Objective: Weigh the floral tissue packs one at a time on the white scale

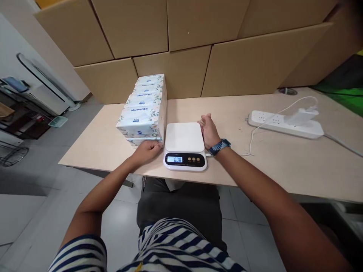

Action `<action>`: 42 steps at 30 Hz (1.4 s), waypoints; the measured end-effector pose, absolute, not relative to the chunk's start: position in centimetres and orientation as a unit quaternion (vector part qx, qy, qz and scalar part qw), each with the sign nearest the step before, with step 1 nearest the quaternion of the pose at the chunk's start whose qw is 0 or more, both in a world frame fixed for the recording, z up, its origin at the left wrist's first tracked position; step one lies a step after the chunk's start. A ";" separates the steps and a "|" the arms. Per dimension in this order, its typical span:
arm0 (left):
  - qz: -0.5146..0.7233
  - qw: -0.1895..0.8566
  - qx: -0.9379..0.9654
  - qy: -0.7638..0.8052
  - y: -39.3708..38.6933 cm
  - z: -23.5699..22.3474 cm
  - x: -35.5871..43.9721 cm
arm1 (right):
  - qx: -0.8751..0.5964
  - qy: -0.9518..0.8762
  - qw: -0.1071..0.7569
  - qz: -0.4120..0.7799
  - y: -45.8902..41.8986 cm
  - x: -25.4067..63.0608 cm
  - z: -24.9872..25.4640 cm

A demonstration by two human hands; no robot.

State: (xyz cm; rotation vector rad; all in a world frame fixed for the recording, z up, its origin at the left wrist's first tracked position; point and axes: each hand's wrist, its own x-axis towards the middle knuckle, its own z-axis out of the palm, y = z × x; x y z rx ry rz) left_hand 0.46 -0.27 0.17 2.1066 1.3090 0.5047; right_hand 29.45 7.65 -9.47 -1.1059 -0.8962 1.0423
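Note:
A white digital scale (pixel 185 136) lies near the front edge of the table, its lit display (pixel 174 159) reading 0.00. Just left of it, my left hand (pixel 147 152) rests on the tabletop, fingers curled closed with nothing visible in them. That hand is right in front of a row of several white floral tissue packs (pixel 138 115) marked Manhua. On the scale's other side, my right hand (pixel 209 132) rests against or close beside the platform's edge. Its fingers are curled in and I see no object in them.
Large cardboard boxes (pixel 187 71) are stacked along the back of the table (pixel 93 139). To the right lies a white power strip (pixel 283 124) with a plugged-in adapter. A thin white cable (pixel 252 138) runs from there toward the scale. Wire racks stand on the floor at left.

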 end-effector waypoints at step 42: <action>0.436 -0.050 0.723 0.533 5.1 -2.1 -0.3 | -0.525 -0.330 0.617 0.485 6.7 28.8 -7.9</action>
